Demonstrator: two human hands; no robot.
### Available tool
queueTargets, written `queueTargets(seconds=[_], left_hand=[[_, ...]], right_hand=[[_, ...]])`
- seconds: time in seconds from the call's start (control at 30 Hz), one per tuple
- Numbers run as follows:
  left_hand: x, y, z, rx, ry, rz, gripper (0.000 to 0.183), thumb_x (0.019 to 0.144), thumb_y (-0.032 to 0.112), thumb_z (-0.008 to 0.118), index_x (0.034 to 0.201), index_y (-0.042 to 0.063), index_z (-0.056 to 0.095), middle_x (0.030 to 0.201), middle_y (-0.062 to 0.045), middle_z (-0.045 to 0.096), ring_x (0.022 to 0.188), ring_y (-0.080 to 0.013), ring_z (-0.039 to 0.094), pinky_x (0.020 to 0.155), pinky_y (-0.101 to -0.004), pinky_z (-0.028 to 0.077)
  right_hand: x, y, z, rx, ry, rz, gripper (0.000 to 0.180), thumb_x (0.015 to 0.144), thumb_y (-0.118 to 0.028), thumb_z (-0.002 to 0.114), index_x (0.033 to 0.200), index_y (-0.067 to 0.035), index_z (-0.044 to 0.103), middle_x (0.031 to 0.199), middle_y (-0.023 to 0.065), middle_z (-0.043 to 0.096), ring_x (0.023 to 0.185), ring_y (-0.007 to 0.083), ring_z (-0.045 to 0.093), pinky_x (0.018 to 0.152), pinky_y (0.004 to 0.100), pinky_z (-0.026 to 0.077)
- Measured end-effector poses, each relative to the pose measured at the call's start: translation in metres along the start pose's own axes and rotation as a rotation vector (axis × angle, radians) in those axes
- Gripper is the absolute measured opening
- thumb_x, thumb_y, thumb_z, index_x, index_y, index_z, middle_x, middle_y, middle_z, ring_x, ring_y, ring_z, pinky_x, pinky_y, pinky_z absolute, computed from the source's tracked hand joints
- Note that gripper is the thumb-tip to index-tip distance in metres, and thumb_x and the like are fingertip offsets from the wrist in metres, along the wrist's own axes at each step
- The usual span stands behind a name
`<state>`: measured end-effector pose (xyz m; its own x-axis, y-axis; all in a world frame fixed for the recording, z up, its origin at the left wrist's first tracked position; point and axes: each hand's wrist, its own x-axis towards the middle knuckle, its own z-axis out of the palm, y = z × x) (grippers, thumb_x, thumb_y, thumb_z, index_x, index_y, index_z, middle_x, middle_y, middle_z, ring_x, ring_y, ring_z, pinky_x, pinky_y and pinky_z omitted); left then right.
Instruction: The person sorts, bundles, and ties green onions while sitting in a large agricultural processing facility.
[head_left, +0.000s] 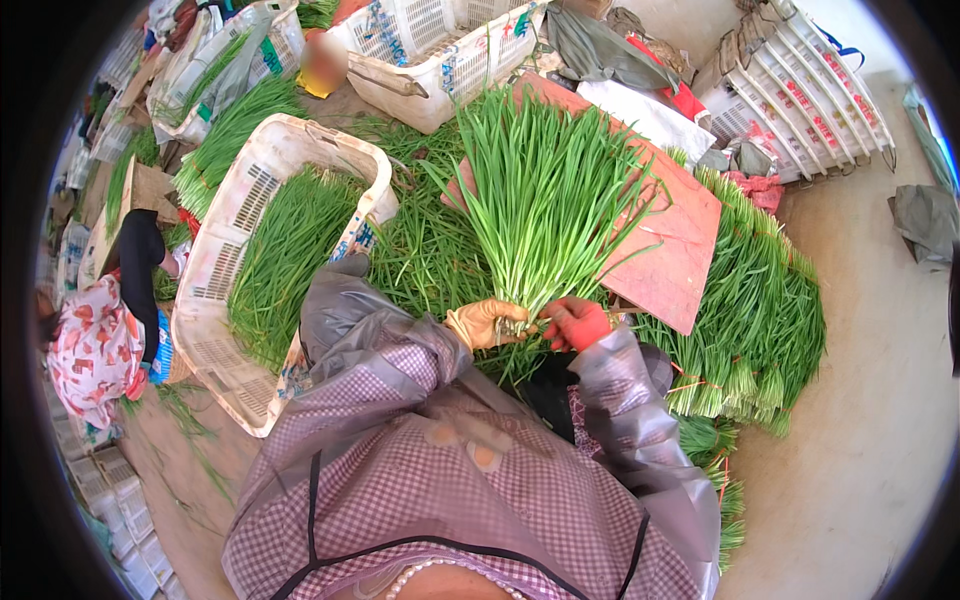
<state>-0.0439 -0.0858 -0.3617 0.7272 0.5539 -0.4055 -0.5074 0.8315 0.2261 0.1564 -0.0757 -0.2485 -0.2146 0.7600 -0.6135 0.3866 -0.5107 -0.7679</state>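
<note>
A large fanned bunch of green Chinese chives has its pale stem ends toward me and its leaves over a reddish board. My left hand, in a tan glove, is closed around the stem ends from the left. Just right of it, my right hand, in a red glove, has its fingers bent at the stem ends; whether it pinches a stem is too small to tell. Loose green leaves lie heaped under and left of the bunch.
A white plastic crate with chives stands at my left. Tied chive bundles are piled at my right. Another crate stands ahead, and nested crates lean at the upper right. A person in a patterned top is at the far left.
</note>
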Motion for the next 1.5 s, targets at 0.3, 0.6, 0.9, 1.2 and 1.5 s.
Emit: queueTargets(seconds=[0.3, 0.6, 0.9, 1.2, 1.5], left_hand=[[-0.008, 0.002, 0.005, 0.113, -0.014, 0.014, 0.029, 0.08, 0.022, 0.07, 0.104, 0.006, 0.068, 0.106, -0.006, 0.068, 0.091, -0.0181, 0.065, 0.087, -0.0363, 0.049], [-0.003, -0.007, 0.002, 0.014, -0.034, 0.128, 0.046, 0.081, 0.013, 0.068, 0.124, 0.006, 0.053, 0.11, -0.009, 0.066, 0.098, -0.0206, 0.065, 0.088, -0.0384, 0.054], [0.006, -0.005, -0.009, 0.007, -0.123, 0.074, 0.04, 0.08, 0.001, 0.064, 0.119, 0.001, 0.056, 0.104, -0.013, 0.066, 0.098, -0.0235, 0.065, 0.083, -0.0361, 0.055], [0.001, -0.003, -0.033, -0.269, -0.334, -0.016, 0.024, 0.085, 0.003, 0.06, 0.107, -0.006, 0.061, 0.109, -0.019, 0.064, 0.102, -0.0294, 0.063, 0.095, -0.0455, 0.05], [-0.001, 0.0, -0.004, -0.18, -0.166, -0.012, 0.03, 0.086, 0.005, 0.06, 0.112, -0.008, 0.058, 0.106, -0.018, 0.064, 0.096, -0.0264, 0.064, 0.085, -0.0407, 0.054]], right_hand=[[0.012, 0.018, 0.034, -0.555, 0.202, -0.272, 0.043, 0.073, -0.043, 0.077, 0.088, -0.006, 0.061, 0.061, 0.0038, 0.059, 0.052, 0.0169, 0.057, 0.053, 0.0314, 0.048], [0.016, -0.015, 0.035, -0.64, 0.223, -0.304, 0.041, 0.078, -0.043, 0.071, 0.096, -0.007, 0.065, 0.068, 0.0092, 0.064, 0.059, 0.0215, 0.061, 0.057, 0.0335, 0.049], [0.037, 0.016, 0.027, 0.253, -0.114, -0.14, 0.016, 0.086, -0.019, 0.069, 0.089, -0.004, 0.066, 0.072, 0.0001, 0.062, 0.063, 0.0089, 0.057, 0.055, 0.0261, 0.047], [0.02, 0.024, 0.022, 0.207, -0.201, -0.456, 0.011, 0.078, -0.007, 0.075, 0.085, -0.004, 0.067, 0.091, 0.0021, 0.06, 0.086, 0.0129, 0.057, 0.076, 0.0271, 0.046], [-0.009, 0.015, 0.027, -0.34, 0.02, -0.902, 0.017, 0.07, -0.007, 0.077, 0.085, -0.007, 0.07, 0.091, 0.0099, 0.064, 0.081, 0.0262, 0.063, 0.077, 0.0355, 0.05]])
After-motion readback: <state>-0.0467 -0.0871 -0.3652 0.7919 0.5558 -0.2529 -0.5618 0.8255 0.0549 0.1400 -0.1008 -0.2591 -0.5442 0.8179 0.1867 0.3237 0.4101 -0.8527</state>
